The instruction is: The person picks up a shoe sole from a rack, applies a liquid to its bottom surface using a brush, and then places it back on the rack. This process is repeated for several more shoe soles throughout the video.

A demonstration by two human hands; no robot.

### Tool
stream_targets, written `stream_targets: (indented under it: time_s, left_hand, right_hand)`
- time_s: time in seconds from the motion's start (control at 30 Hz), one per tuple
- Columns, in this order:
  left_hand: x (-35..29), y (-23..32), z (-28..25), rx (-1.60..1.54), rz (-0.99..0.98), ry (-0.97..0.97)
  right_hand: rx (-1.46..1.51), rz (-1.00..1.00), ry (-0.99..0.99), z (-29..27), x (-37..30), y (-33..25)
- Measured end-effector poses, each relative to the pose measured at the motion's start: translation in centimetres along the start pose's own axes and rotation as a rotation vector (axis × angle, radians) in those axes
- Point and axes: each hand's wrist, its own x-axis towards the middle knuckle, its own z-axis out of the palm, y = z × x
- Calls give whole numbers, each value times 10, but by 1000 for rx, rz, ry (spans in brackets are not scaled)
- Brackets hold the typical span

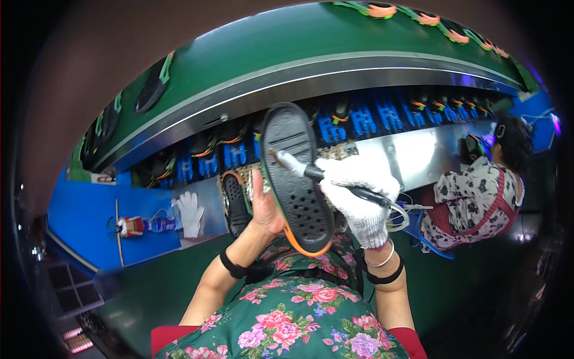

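Observation:
A black shoe sole [302, 203] with an orange heel edge is held up in front of me, its grooved and perforated face toward me. Along its left edge, the thumb of my bare left hand [266, 209] points upward; the other fingers are hidden behind the sole. My right hand [359, 188], in a white knit glove, grips a brush [292, 163] with a black handle and a pale tube behind it. The brush's brownish tip touches the upper middle of the sole. Another black sole [237, 200] with orange trim lies on the bench, left of my left hand.
A metal-edged green conveyor belt [251, 48] crosses above the bench, carrying dark shoe parts. Under it, blue racks [363, 121] hold more. A white glove [190, 214] and a blue bottle [162, 224] lie at left. A co-worker [478, 191] sits at right.

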Motion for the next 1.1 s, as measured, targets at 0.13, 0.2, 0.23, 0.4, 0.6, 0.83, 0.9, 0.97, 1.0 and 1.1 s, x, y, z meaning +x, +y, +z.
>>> stream_targets:
  time_s: [0.13, 0.2, 0.23, 0.4, 0.6, 0.83, 0.9, 0.97, 1.0, 1.1]
  left_hand:
    - [-1, -9, 13, 83, 48, 124]
    - [-3, -13, 15, 12, 65, 99]
    - [-4, -17, 14, -2, 52, -14]
    - [-7, -32, 8, 477, 128, 227]
    - [-3, -20, -14, -9, 25, -254]
    - [-2, -21, -27, 381, 112, 162]
    - [3, -18, -35, 128, 149, -118]
    - [4, -17, -44, 7, 173, -209]
    - [2, -17, -49, 103, 222, -90]
    - [-2, -14, -64, 364, 190, 220]
  right_hand:
    - [-340, -169, -30, 9, 6, 5]
    - [-431, -227, -68, 10, 9, 7]
    - [-445, -244, -69, 11, 9, 8]
    - [-507, -295, -125, 20, 0, 13]
    - [-388, -217, -60, 27, -3, 15]
    - [-457, -302, -282, 28, -11, 17]
    - [-295, -232, -270, 28, -15, 21]
    - [-218, -181, -226, 33, -19, 24]
    - [-250, -171, -187, 40, -22, 25]
    - [-342, -201, -164, 43, -23, 27]
